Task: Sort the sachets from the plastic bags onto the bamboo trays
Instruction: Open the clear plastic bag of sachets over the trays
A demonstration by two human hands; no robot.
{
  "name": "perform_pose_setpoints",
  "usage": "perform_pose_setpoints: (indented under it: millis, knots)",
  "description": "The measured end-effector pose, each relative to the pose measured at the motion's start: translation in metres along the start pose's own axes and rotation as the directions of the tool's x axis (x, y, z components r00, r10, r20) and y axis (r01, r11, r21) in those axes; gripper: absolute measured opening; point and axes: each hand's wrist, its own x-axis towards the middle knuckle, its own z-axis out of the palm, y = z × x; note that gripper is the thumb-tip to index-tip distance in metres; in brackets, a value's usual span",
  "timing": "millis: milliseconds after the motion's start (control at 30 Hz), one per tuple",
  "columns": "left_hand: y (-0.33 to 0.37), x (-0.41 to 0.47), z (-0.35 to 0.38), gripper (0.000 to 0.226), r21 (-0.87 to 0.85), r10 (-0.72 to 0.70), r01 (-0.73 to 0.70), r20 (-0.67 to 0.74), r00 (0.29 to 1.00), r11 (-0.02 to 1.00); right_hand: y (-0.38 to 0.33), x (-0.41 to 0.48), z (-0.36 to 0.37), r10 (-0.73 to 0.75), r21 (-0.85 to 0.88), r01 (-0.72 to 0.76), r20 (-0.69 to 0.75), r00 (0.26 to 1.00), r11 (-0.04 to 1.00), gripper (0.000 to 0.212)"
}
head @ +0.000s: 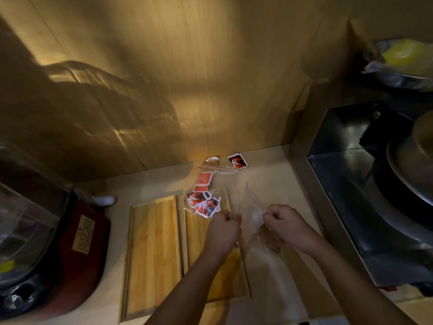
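Note:
Two long bamboo trays lie side by side on the counter: the left tray (153, 254) is bare, the right tray (199, 240) runs under my left forearm. A clear plastic bag of red, black and white sachets (203, 204) rests on the far end of the right tray. Orange sachets (203, 182) and one red-black sachet (237, 160) lie loose near the wall. Between both hands hangs a second clear plastic bag (254, 221), blurred. My left hand (223, 228) and my right hand (284, 225) each pinch one side of its top.
A wooden wall panel rises behind the counter. A red appliance with a clear lid (77, 252) stands at the left. To the right is a steel sink (351, 184) with pans in it, and a bowl holding a yellow bag (403, 59) above.

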Motion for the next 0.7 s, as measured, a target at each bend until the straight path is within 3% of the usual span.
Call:
perform_pose_setpoints:
  millis: [100, 233, 333, 400, 500, 600, 700]
  knots:
    - [-0.001, -0.005, 0.009, 0.04, 0.122, -0.01, -0.003, 0.111, 0.994, 0.993, 0.002, 0.004, 0.004, -0.041, -0.066, 0.038, -0.032, 0.999, 0.997, 0.03]
    - [-0.006, -0.011, 0.012, 0.037, 0.063, 0.009, -0.026, 0.257, 0.966, 0.998, 0.004, 0.003, 0.006, -0.077, -0.146, 0.069, -0.049, 0.996, 0.987, 0.034]
    - [-0.011, -0.01, 0.006, 0.035, 0.07, 0.008, -0.018, 0.145, 0.989, 0.997, 0.007, -0.002, 0.003, -0.059, -0.171, 0.048, -0.064, 0.996, 0.984, 0.029]
    - [-0.015, -0.005, 0.0, 0.03, 0.183, 0.053, -0.053, 0.004, 0.999, 0.982, 0.008, -0.004, 0.002, -0.041, -0.21, 0.023, -0.083, 0.996, 0.977, 0.028]
    - [-0.017, -0.004, -0.007, 0.002, 0.394, 0.167, -0.141, -0.032, 0.986, 0.908, 0.011, -0.005, 0.004, -0.024, -0.303, 0.006, -0.056, 0.998, 0.953, 0.03]
    - [-0.017, -0.002, -0.005, 0.043, 0.447, 0.264, -0.306, 0.156, 0.952, 0.841, 0.011, -0.005, 0.008, 0.01, -0.357, 0.008, 0.047, 0.999, 0.934, 0.031]
    - [-0.014, -0.003, -0.002, 0.03, 0.571, 0.339, -0.401, 0.218, 0.915, 0.716, 0.007, -0.007, 0.011, 0.02, -0.421, 0.007, 0.061, 0.998, 0.907, 0.015]
